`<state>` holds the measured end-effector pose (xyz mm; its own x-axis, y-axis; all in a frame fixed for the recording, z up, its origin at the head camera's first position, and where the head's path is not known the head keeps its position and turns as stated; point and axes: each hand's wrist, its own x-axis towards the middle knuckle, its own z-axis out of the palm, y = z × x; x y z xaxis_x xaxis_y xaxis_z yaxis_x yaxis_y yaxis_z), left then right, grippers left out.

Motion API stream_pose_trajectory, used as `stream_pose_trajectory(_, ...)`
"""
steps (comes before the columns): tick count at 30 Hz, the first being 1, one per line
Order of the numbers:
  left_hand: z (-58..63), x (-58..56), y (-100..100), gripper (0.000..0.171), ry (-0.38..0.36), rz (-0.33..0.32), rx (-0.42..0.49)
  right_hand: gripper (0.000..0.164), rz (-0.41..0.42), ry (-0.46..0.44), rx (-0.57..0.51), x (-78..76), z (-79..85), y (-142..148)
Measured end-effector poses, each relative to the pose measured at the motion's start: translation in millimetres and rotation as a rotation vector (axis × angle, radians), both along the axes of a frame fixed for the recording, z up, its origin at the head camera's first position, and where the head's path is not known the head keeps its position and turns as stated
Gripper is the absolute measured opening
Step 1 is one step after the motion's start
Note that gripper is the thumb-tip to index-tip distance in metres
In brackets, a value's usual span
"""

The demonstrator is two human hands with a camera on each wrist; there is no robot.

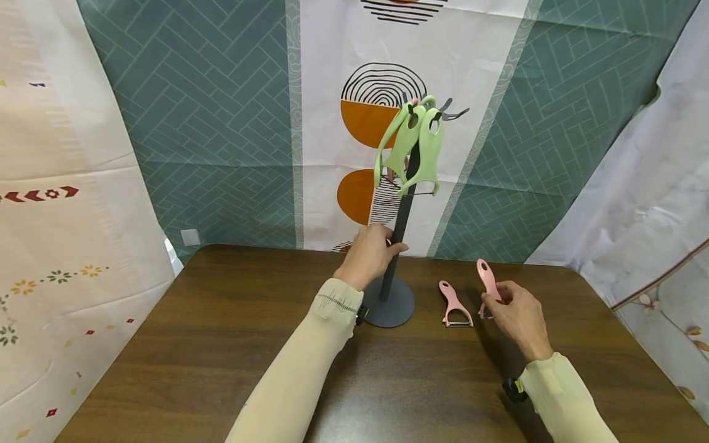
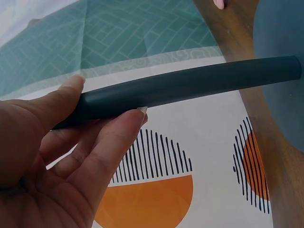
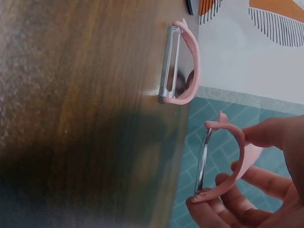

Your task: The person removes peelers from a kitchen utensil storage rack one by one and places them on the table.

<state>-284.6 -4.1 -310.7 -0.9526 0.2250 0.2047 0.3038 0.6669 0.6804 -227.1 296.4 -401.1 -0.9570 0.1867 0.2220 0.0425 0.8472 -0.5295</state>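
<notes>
My left hand (image 1: 370, 253) grips the dark post of a stand (image 1: 403, 215), thumb on one side and fingers on the other in the left wrist view. Several green peelers (image 1: 428, 151) hang from hooks at the top of this stand. In my right hand (image 1: 517, 314) is a pink peeler (image 1: 487, 278), pinched between thumb and fingers, its handle pointing up and away. The right wrist view shows its metal blade (image 3: 203, 159) and curved frame. A second pink peeler (image 1: 455, 307) lies on the table between the stand's round base (image 1: 397, 311) and my right hand.
The brown wooden table (image 1: 221, 344) ends at a patterned cloth (image 1: 221, 123) hanging behind it. Bare grey hooks (image 1: 454, 114) stick out at the stand's upper right. Pale cloths hang at the left and right sides.
</notes>
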Motion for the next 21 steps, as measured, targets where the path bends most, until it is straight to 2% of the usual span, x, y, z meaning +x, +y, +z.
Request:
stream_pose_trajectory(13,-0.9,-1.3,0.3,0.026,-0.003,0.000,0.000,0.045,-0.050,-0.038,0.019,-3.2,-3.2,1.3)
stream_pose_trajectory(21,-0.6,-1.2,0.5,0.027,-0.004,-0.001,-0.002,0.049,-0.075,-0.124,-0.005,-6.3,-3.1,-2.0)
